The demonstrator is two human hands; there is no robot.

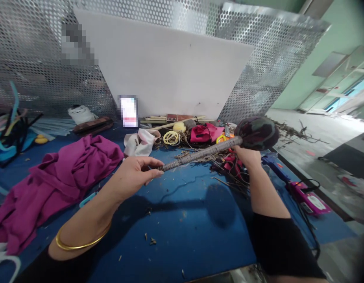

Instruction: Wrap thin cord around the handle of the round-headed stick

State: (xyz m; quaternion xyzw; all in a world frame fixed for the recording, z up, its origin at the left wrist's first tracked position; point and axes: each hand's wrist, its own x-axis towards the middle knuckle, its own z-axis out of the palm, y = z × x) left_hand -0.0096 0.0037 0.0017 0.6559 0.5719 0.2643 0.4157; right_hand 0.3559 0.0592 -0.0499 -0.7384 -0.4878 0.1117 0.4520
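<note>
A stick wrapped in grey-brown cord (199,154), with a dark, round, cloth-like head (257,133) at its right end, is held aslant above the blue table. My left hand (137,169) pinches the thin lower end between thumb and fingers. Up by the round head, my right hand (249,158) grips the stick from behind; most of its fingers are hidden. Beneath, the stick's shadow falls on the blue tabletop (182,243). Just beyond it lie a coil of yellow cord (171,138), red-pink cloth (205,133) and dry twigs.
Purple cloth (81,161) covers the left side. White fabric (142,142), a lit phone (128,112) and a brown pouch (93,125) stand or lie farther back. A white board (172,74) leans behind. At right are a magenta box (310,198) and a black cable.
</note>
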